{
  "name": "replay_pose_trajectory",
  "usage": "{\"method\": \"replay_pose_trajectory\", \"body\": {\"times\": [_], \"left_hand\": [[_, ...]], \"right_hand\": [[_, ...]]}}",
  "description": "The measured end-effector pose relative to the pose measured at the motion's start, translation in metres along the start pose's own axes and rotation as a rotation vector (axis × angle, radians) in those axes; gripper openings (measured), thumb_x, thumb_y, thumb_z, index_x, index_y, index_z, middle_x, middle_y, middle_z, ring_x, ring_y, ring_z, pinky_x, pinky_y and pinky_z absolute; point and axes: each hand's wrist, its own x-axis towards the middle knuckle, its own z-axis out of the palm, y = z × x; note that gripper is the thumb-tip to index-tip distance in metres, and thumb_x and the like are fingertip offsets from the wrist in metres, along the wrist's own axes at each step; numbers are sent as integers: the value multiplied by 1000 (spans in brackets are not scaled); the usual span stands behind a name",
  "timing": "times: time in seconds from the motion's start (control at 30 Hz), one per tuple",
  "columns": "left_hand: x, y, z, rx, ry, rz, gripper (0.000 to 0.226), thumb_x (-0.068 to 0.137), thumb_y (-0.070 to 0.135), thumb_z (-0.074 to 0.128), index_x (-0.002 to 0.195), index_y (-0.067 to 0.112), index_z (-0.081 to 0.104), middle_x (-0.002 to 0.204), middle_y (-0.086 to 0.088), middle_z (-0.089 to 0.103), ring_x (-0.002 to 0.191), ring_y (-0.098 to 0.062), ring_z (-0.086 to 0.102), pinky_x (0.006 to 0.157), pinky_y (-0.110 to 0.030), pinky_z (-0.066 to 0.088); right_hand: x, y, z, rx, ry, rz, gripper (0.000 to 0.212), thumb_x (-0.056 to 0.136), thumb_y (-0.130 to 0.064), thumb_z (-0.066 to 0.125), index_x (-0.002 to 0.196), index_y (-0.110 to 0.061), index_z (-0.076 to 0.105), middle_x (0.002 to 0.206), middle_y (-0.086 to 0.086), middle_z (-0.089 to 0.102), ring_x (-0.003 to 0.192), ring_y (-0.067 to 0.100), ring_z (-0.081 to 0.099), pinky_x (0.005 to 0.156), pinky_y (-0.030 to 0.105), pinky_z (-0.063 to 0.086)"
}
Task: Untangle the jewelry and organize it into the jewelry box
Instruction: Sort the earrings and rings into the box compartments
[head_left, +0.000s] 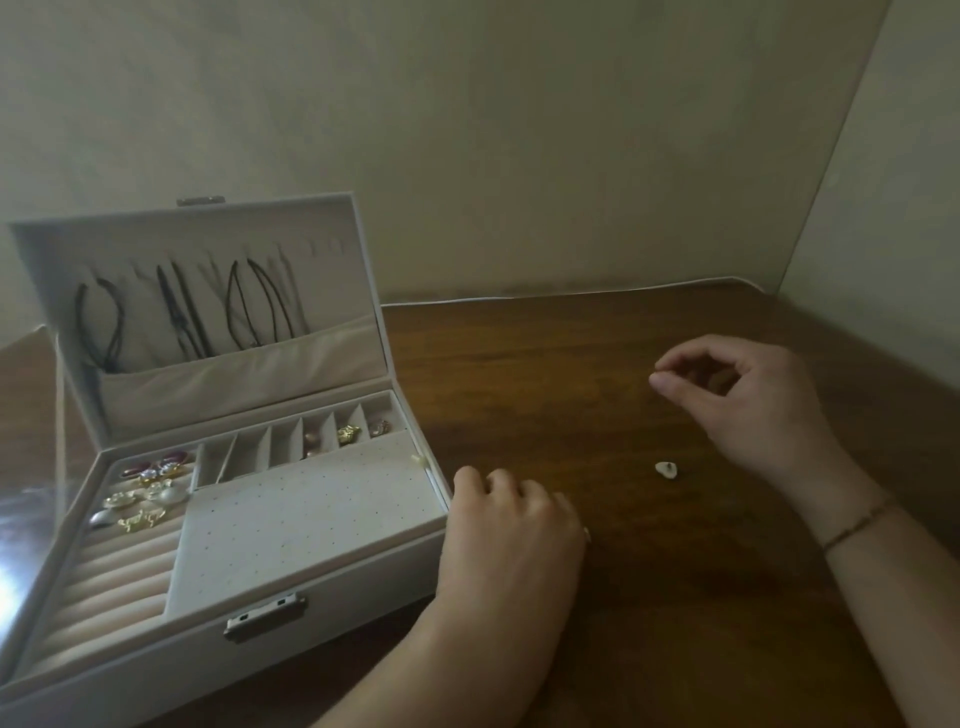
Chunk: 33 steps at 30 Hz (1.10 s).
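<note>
- Head view: I see a white box (332, 613) standing open at the left of a dark wooden counter (675, 623), its lid (208, 291) tilted back.
- Black cords (182, 317) hang inside the lid, their lower ends tucked into its pocket.
- Earrings (145, 493) — pearl, gold and red — sit on the ring rolls at the box's left; a few more pieces (348, 434) lie in the small back compartments on the right.
- My left hand (511, 530) rests on the counter just beside the box's right front corner, fingers curled under; whether it holds something I cannot tell.
- My right hand (748, 400) hovers further right, thumb and forefinger pinched together — on what, I cannot make out.
- One small pale piece (666, 469) lies loose on the counter between the hands.
- A thin bracelet (860, 522) circles the right wrist.
</note>
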Motion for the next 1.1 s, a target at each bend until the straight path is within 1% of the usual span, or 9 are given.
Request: {"method": "replay_pose_trajectory", "body": {"times": [0.2, 0.37, 0.5, 0.57, 0.63, 0.73, 0.83, 0.97, 1.1], "left_hand": [[10, 9, -3, -41, -26, 13, 44, 105, 46, 30, 123, 13, 51, 117, -13, 58, 107, -33, 56, 90, -49, 40], [15, 9, -10, -39, 15, 144, 30, 99, 28, 53, 124, 11, 54, 119, -16, 53, 108, -35, 52, 89, -48, 43], [11, 7, -16, -86, 106, 153, 24, 100, 22, 53, 117, 6, 56, 115, -17, 55, 107, -34, 52, 90, -46, 43], [3, -3, -28, -204, 187, 111, 22, 101, 22, 49, 117, 8, 55, 114, -15, 57, 106, -32, 54, 92, -44, 44], [-13, -25, -38, -513, 291, -13, 19, 102, 28, 49, 114, 16, 57, 111, -5, 60, 101, -22, 58, 88, -35, 48], [-47, -76, -45, -980, 561, -165, 4, 89, 33, 69, 88, 29, 69, 84, 12, 70, 78, -2, 66, 72, -20, 55], [-78, -131, -31, -1280, 822, -325, 9, 71, 25, 80, 77, 21, 74, 73, 7, 75, 68, -8, 73, 66, -19, 58], [-104, -192, 1, -1473, 1082, -437, 16, 60, 25, 79, 69, 14, 71, 65, -6, 72, 61, -22, 71, 61, -26, 58], [-115, -226, 34, -1490, 1142, -392, 27, 62, 14, 87, 74, 6, 64, 61, -3, 67, 47, -15, 61, 52, -21, 52]], "right_hand": [[-1, 1, 0, -24, -12, 30, 9, 83, -22, 73, 90, -28, 70, 83, -15, 65, 75, -6, 59, 58, 12, 40], [-1, 1, 3, -33, -27, 31, 13, 82, -18, 75, 88, -28, 69, 84, -13, 65, 70, -2, 60, 49, 13, 42], [-1, 2, 6, -9, -47, 23, 16, 81, -16, 76, 85, -30, 69, 84, -10, 66, 75, -9, 59, 54, 2, 43], [-1, 1, 7, 2, -69, 23, 20, 80, -17, 77, 87, -33, 67, 84, -11, 67, 80, -11, 59, 55, 2, 44], [-2, -3, 7, 19, -120, 43, 26, 78, -19, 78, 92, -35, 64, 82, -13, 68, 84, -14, 59, 55, 8, 46], [-7, -11, 14, 30, -212, 30, 22, 75, -21, 80, 85, -35, 66, 85, -22, 67, 82, -9, 61, 55, 12, 48], [-13, -27, 24, 66, -255, -31, 16, 73, -25, 80, 76, -38, 71, 85, -30, 67, 82, -8, 63, 58, 11, 49], [-13, -74, 34, 96, -338, -253, 15, 76, -44, 78, 90, -45, 72, 90, -27, 71, 87, -4, 67, 74, 8, 51], [-8, -135, 59, 243, -470, -397, 31, 71, -30, 77, 96, -47, 71, 87, -25, 73, 79, 0, 69, 67, 11, 52]]}}
